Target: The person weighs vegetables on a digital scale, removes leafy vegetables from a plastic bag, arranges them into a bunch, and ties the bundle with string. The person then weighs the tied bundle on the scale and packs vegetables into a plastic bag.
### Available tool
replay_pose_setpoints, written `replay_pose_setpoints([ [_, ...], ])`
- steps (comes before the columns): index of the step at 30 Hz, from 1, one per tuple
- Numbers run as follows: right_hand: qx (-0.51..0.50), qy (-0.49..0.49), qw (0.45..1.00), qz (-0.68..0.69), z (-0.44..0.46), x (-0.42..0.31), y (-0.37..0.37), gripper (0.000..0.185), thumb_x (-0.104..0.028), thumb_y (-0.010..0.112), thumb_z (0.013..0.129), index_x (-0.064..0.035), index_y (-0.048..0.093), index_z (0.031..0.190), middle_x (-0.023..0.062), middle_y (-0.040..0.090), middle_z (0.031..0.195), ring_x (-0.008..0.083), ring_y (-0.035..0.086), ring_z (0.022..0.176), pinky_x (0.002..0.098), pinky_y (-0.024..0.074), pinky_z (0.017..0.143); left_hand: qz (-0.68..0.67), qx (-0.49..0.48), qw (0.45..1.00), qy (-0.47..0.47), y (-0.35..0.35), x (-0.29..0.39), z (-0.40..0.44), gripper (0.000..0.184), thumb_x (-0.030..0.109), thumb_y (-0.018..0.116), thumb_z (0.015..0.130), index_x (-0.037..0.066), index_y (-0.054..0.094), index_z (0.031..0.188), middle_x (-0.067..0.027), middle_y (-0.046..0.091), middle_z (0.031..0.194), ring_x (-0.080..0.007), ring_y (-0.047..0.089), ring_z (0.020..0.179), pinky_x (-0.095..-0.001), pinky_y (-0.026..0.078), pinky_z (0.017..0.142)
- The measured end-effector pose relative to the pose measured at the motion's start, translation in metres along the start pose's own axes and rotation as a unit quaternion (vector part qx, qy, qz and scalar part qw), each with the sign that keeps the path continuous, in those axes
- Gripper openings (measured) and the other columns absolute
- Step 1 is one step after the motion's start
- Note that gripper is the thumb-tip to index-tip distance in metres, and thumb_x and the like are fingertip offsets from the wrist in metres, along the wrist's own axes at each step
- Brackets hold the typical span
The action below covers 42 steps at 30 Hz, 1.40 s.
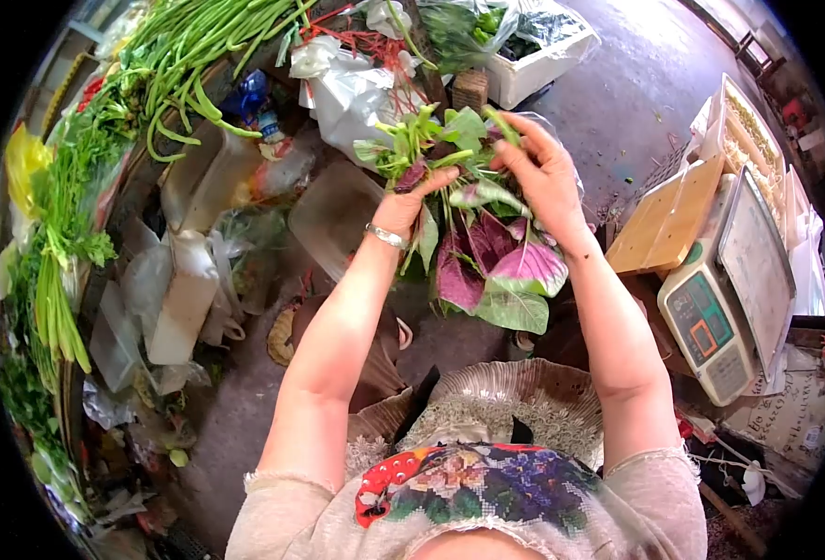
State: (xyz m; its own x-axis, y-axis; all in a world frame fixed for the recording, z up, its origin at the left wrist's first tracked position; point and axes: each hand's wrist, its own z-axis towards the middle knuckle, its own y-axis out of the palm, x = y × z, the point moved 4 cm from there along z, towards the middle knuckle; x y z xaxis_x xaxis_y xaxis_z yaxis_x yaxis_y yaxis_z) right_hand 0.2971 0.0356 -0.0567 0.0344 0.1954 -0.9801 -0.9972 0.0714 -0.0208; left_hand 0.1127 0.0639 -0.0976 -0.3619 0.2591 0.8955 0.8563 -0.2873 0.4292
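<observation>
A bunch of leafy greens (501, 252) with purple and green leaves hangs between my hands, its cut stems toward the top. My left hand (411, 203), with a bracelet at the wrist, is closed round the bunch on its left side. Above the bunch's right side, my right hand (545, 175) pinches a short green stem (500, 125) between thumb and fingers. Part of the left fingers is hidden behind the leaves.
Long green beans (216, 47) and leafy vegetables (67, 233) line the left. Plastic bags (347, 93) hang above. A clear tub (333, 215) stands near my left forearm. At right are a scale (711, 313), a cardboard piece (664, 219) and a white foam box (534, 70) farther up.
</observation>
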Motion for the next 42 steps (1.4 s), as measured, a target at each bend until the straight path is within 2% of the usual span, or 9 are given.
replay_pose_setpoints([
  [2, 0.060, -0.009, 0.997, 0.041, 0.008, 0.010, -0.012, 0.032, -0.008, 0.054, 0.092, -0.0049, 0.057, 0.123, 0.0030, 0.065, 0.088, 0.0094, 0.058, 0.082, 0.0253, 0.0463, 0.077, -0.066, 0.005, 0.996, -0.053, -0.003, -0.002, -0.001, 0.038, 0.009, 0.073, 0.080, 0.003, 0.061, 0.115, -0.0042, 0.066, 0.110, -0.0163, 0.059, 0.104, -0.0312, 0.045, 0.093],
  [7, 0.146, -0.191, 0.951, -0.196, 0.010, -0.022, -0.027, 0.013, 0.002, 0.052, 0.080, -0.0008, 0.060, 0.090, 0.0095, 0.057, 0.081, 0.0221, 0.058, 0.077, 0.0297, 0.0459, 0.072, 0.066, 0.042, 0.997, 0.011, -0.018, -0.005, 0.004, 0.036, 0.021, 0.068, 0.084, 0.001, 0.065, 0.114, -0.0094, 0.064, 0.117, -0.0184, 0.055, 0.115, -0.0324, 0.038, 0.103],
  [14, 0.133, -0.173, 0.945, -0.243, 0.005, -0.044, -0.010, 0.014, -0.004, 0.060, 0.083, -0.0058, 0.064, 0.096, 0.0108, 0.061, 0.085, 0.0233, 0.062, 0.078, 0.0310, 0.0475, 0.071, 0.064, 0.071, 0.993, 0.066, -0.007, 0.007, -0.001, 0.039, 0.015, 0.072, 0.079, 0.001, 0.064, 0.115, -0.0088, 0.065, 0.116, -0.0179, 0.059, 0.110, -0.0325, 0.042, 0.098],
  [23, -0.129, 0.014, 0.977, -0.169, 0.007, 0.002, 0.025, 0.049, -0.029, 0.079, 0.075, 0.0018, 0.063, 0.109, 0.0090, 0.065, 0.100, 0.0139, 0.059, 0.090, 0.0286, 0.0470, 0.081, -0.098, 0.095, 0.989, -0.065, -0.010, -0.003, 0.000, 0.043, 0.015, 0.074, 0.081, 0.006, 0.057, 0.120, -0.0040, 0.062, 0.113, -0.0137, 0.061, 0.098, -0.0298, 0.052, 0.083],
  [27, -0.129, -0.070, 0.951, -0.272, 0.009, 0.007, 0.027, 0.036, -0.014, 0.068, 0.080, 0.0027, 0.062, 0.111, 0.0073, 0.065, 0.097, 0.0125, 0.058, 0.086, 0.0269, 0.0470, 0.079, -0.118, 0.083, 0.981, -0.129, -0.018, -0.008, 0.004, 0.039, 0.019, 0.070, 0.086, 0.006, 0.057, 0.121, -0.0046, 0.062, 0.114, -0.0134, 0.061, 0.099, -0.0289, 0.053, 0.080],
  [32, -0.109, 0.046, 0.989, -0.083, 0.013, 0.028, 0.020, 0.030, -0.008, 0.058, 0.080, 0.0024, 0.063, 0.107, -0.0015, 0.061, 0.081, 0.0053, 0.052, 0.070, 0.0217, 0.0433, 0.063, -0.138, -0.049, 0.987, -0.072, -0.004, -0.016, -0.003, 0.052, 0.030, 0.070, 0.085, 0.002, 0.053, 0.126, -0.0094, 0.061, 0.118, -0.0203, 0.062, 0.101, -0.0343, 0.050, 0.091],
  [34, -0.109, 0.037, 0.991, -0.069, 0.014, 0.033, 0.018, 0.028, -0.008, 0.059, 0.079, 0.0011, 0.063, 0.105, -0.0028, 0.060, 0.081, 0.0043, 0.051, 0.070, 0.0212, 0.0421, 0.061, 0.041, -0.081, 0.995, 0.031, -0.004, -0.016, 0.000, 0.052, 0.027, 0.072, 0.084, 0.004, 0.054, 0.126, -0.0060, 0.061, 0.119, -0.0172, 0.059, 0.105, -0.0325, 0.046, 0.096],
  [36, -0.119, 0.068, 0.988, -0.067, 0.012, 0.024, 0.019, 0.036, -0.013, 0.061, 0.076, 0.0020, 0.064, 0.108, 0.0100, 0.069, 0.089, 0.0138, 0.062, 0.078, 0.0279, 0.0486, 0.073, 0.107, -0.044, 0.993, 0.001, -0.001, -0.012, -0.006, 0.040, 0.021, 0.068, 0.085, 0.002, 0.060, 0.120, -0.0052, 0.064, 0.114, -0.0157, 0.058, 0.106, -0.0317, 0.045, 0.097],
  [42, -0.097, 0.131, 0.986, 0.045, 0.016, 0.021, 0.010, 0.019, -0.010, 0.064, 0.080, -0.0035, 0.065, 0.098, -0.0036, 0.062, 0.085, 0.0051, 0.053, 0.075, 0.0209, 0.0427, 0.070, 0.002, 0.017, 0.995, -0.101, -0.006, 0.001, -0.008, 0.027, 0.021, 0.058, 0.087, 0.002, 0.066, 0.104, -0.0064, 0.067, 0.106, -0.0131, 0.062, 0.098, -0.0281, 0.047, 0.091],
])
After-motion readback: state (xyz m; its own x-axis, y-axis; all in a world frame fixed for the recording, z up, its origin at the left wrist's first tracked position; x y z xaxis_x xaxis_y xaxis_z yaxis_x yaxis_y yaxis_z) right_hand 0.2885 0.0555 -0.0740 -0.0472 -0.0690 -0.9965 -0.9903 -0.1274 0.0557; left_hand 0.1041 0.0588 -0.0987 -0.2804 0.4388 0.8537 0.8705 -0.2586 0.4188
